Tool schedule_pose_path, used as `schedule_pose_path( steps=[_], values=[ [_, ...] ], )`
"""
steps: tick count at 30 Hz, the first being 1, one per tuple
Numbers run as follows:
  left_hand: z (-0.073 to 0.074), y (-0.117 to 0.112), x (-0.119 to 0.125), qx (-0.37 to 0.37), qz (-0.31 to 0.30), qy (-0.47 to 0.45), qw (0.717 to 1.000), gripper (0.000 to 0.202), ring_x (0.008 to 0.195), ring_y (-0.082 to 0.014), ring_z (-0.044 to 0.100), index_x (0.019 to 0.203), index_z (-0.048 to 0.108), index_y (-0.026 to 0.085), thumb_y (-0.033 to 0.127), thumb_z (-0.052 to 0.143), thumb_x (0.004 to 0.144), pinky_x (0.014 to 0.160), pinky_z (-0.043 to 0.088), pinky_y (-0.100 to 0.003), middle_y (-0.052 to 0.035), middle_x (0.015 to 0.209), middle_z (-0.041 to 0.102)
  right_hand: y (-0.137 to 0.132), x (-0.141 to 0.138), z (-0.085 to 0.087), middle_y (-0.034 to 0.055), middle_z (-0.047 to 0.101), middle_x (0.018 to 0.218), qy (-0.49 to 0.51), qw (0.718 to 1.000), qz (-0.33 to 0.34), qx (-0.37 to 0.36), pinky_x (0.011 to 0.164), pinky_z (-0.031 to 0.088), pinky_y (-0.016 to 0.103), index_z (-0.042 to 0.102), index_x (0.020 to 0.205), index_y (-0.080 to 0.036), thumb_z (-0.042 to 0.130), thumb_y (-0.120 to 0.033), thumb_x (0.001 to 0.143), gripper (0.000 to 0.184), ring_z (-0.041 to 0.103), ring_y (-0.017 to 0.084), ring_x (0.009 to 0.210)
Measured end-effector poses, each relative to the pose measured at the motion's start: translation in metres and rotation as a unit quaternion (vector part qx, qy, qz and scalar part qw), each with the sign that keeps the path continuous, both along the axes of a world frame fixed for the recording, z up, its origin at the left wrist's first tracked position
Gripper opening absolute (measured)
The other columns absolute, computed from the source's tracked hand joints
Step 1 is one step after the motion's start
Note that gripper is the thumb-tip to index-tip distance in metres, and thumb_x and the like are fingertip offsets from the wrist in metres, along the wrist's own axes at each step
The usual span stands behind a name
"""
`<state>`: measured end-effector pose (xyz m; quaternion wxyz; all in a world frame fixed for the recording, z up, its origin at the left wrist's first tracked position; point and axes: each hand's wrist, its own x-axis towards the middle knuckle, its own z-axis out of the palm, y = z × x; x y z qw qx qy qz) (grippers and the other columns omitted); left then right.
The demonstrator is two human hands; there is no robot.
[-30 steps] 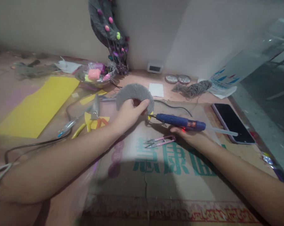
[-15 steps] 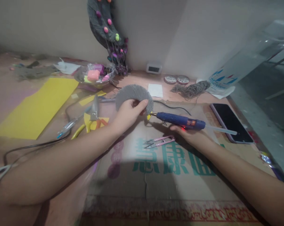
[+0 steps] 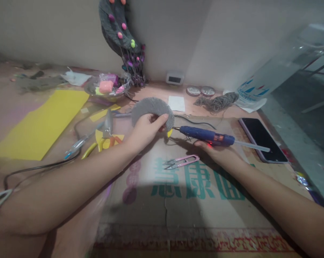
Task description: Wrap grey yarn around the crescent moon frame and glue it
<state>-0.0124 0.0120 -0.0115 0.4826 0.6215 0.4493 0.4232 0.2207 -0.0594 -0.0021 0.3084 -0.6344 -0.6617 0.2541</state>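
A: Nearest stuff first?
B: Cardboard sheet [image 3: 140, 218] w/ green print; pink snips [image 3: 183, 162] lying on it.
A: Right hand [image 3: 206, 147]?
B: Closed round the blue glue gun [image 3: 199, 133], under the barrel. Fingers mostly hidden, so can't tell re: trigger.
A: How'd that handle?
B: Prob. light, rigid plastic. Hold the body or handle only — metal nozzle [image 3: 176, 128] is likely hot, & the glue stick [image 3: 251, 146] pokes out the back.
A: Left hand [image 3: 148, 127]?
B: Pinched shut on the grey crescent [image 3: 153, 105], thumb on its near face, other fingers mostly hidden. It's held over the board's far part, yellow tip [image 3: 169, 133] just beside the nozzle; can't tell if touching.
A: Fragile?
B: Looks light, fairly stiff, fuzzy yarn wrap, so not slippery. Best held by the broad middle, fingers clear of the tip — ends prob. bend easiest.
A: Farther back?
B: Loose grey yarn [image 3: 218, 102], then a bigger decorated crescent [image 3: 110, 32] against the wall.
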Motion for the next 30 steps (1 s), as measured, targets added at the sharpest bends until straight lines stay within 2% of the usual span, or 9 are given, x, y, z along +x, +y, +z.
schedule_pose_path(
  steps=[6, 12, 16, 19, 21, 26, 30],
  values=[
    [-0.001, 0.001, 0.0, -0.01, 0.007, -0.004, 1.0, 0.042, 0.066, -0.0149, 0.058, 0.07, 0.062, 0.016, 0.054, 0.061, 0.086, 0.068, 0.043, -0.027, -0.0026, 0.067, 0.064, 0.0, -0.001, 0.001, 0.0061, 0.074, 0.079, 0.013, 1.0, -0.01, 0.001, 0.072, 0.06, 0.041, 0.066, 0.077, -0.025, 0.068, -0.054, 0.075, 0.029, 0.072, 0.03, 0.079],
    [0.003, -0.001, 0.001, -0.022, 0.013, 0.001, 1.0, 0.043, 0.064, -0.0146, 0.058, 0.069, 0.061, 0.016, 0.056, 0.062, 0.085, 0.065, 0.042, -0.026, -0.0031, 0.068, 0.066, 0.001, -0.001, -0.002, 0.009, 0.077, 0.095, 0.018, 0.999, -0.028, -0.017, 0.078, 0.06, 0.043, 0.073, 0.096, -0.025, 0.069, -0.056, 0.077, 0.037, 0.072, 0.033, 0.092],
    [0.002, 0.0, 0.002, -0.023, 0.032, 0.005, 0.999, 0.043, 0.062, -0.0142, 0.056, 0.067, 0.06, 0.017, 0.057, 0.061, 0.084, 0.062, 0.041, -0.025, -0.0024, 0.067, 0.066, 0.004, 0.001, -0.001, 0.0097, 0.076, 0.09, 0.001, 0.998, -0.057, -0.008, 0.079, 0.058, 0.043, 0.073, 0.087, -0.024, 0.065, -0.059, 0.078, 0.036, 0.071, 0.033, 0.091],
    [-0.001, 0.002, 0.002, -0.017, 0.036, 0.003, 0.999, 0.045, 0.062, -0.0145, 0.056, 0.067, 0.06, 0.017, 0.059, 0.06, 0.083, 0.061, 0.04, -0.025, -0.0017, 0.065, 0.064, 0.006, 0.004, 0.004, 0.0073, 0.072, 0.075, -0.024, 0.994, -0.109, 0.008, 0.078, 0.056, 0.04, 0.07, 0.071, -0.023, 0.062, -0.055, 0.081, 0.034, 0.069, 0.029, 0.082],
    [-0.003, 0.003, 0.002, -0.011, 0.032, 0.009, 0.999, 0.045, 0.063, -0.0147, 0.056, 0.067, 0.06, 0.017, 0.059, 0.06, 0.083, 0.061, 0.04, -0.025, -0.0015, 0.064, 0.063, 0.007, 0.009, 0.009, 0.005, 0.069, 0.072, -0.022, 0.992, -0.115, 0.037, 0.076, 0.054, 0.036, 0.07, 0.069, -0.022, 0.058, -0.052, 0.084, 0.036, 0.067, 0.025, 0.077],
    [-0.001, 0.002, 0.003, -0.005, 0.014, 0.021, 1.0, 0.045, 0.059, -0.0136, 0.053, 0.066, 0.059, 0.017, 0.058, 0.058, 0.084, 0.058, 0.038, -0.024, -0.0009, 0.062, 0.062, 0.011, 0.022, 0.022, 0.0044, 0.067, 0.075, 0.053, 0.993, -0.057, 0.093, 0.065, 0.048, 0.028, 0.073, 0.083, -0.017, 0.054, -0.056, 0.088, 0.043, 0.062, 0.018, 0.071],
    [0.001, 0.001, 0.004, 0.005, 0.0, 0.017, 1.0, 0.046, 0.059, -0.0136, 0.052, 0.065, 0.06, 0.016, 0.058, 0.059, 0.084, 0.061, 0.038, -0.025, -0.0003, 0.06, 0.059, 0.033, 0.026, 0.036, 0.0082, 0.073, 0.081, 0.019, 0.993, -0.096, 0.072, 0.066, 0.05, 0.031, 0.075, 0.096, -0.015, 0.063, -0.06, 0.082, 0.048, 0.066, 0.022, 0.075]
  ],
)
